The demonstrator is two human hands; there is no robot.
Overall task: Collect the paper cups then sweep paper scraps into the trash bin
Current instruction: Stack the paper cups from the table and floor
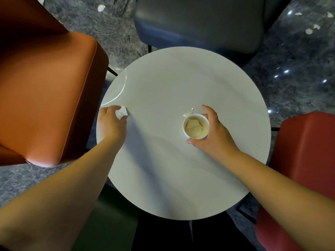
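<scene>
- The white round paper cup [195,126] stands upright, mouth up, right of the middle of the smooth round white table [181,178], a scrap inside; the right hand [212,133] grips it.
- The left hand [111,122] pinches a crumpled white paper scrap [121,111] at the table's left edge.

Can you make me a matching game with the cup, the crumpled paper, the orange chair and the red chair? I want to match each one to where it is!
Things:
1. paper cup
2. crumpled paper
3. orange chair
4. red chair

Places:
A. beside the table on the left of the picture
B. pinched in the left hand
C. beside the table on the right of the picture
D. standing on the table, in the right hand

Pairs: 1-D, 2-B, 3-A, 4-C
</scene>
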